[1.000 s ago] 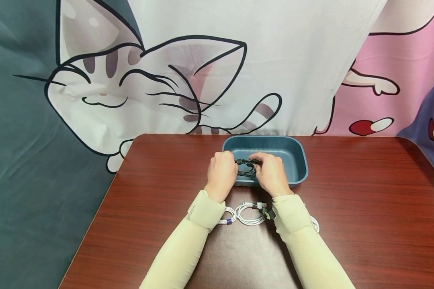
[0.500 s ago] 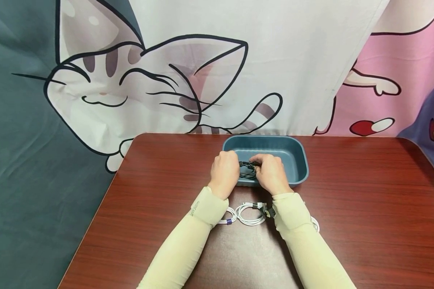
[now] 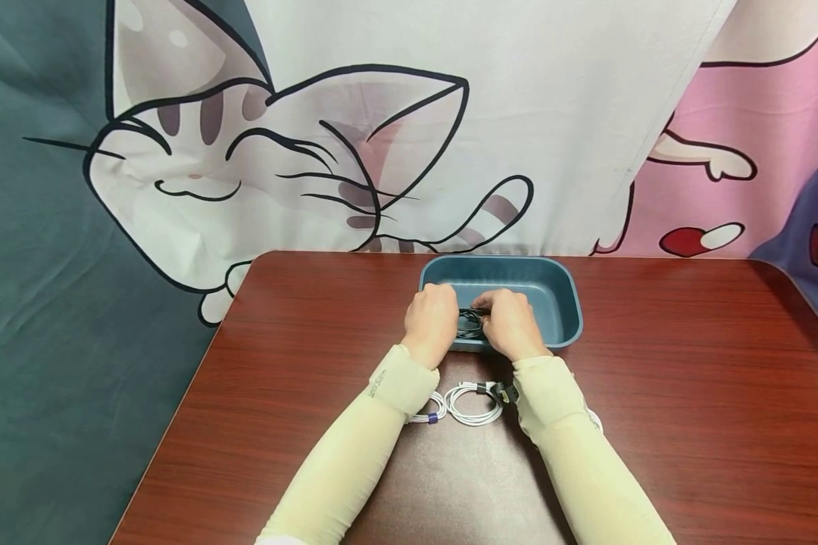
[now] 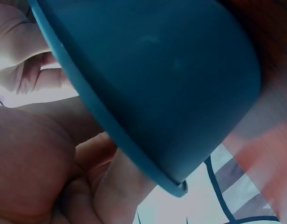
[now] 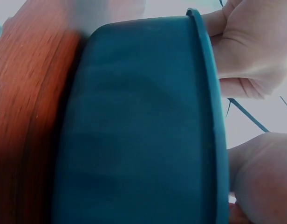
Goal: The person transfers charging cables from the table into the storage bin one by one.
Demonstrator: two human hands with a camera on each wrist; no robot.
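a black cable [image 3: 469, 324] is held over the blue tub [image 3: 552, 303] in the grip of left hand [image 3: 432, 324] and right hand [image 3: 513, 325]

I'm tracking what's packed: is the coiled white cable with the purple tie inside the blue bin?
No, that coiled white cable lies on the table, outside the blue bin.

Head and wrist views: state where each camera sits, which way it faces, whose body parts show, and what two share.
Head: on the person's head, facing forward and down at the red-brown wood-grain table, coiled black cable and blue-green, plastic-looking rectangular bin; cream fabric sleeves, left hand and right hand show.
Left wrist: worn there, facing the bin's outer wall; hand parts along the picture's left.
Right wrist: worn there, facing the bin's outer wall; hand parts along the picture's right.
Shared: both wrist views show the bin's rim and the table.
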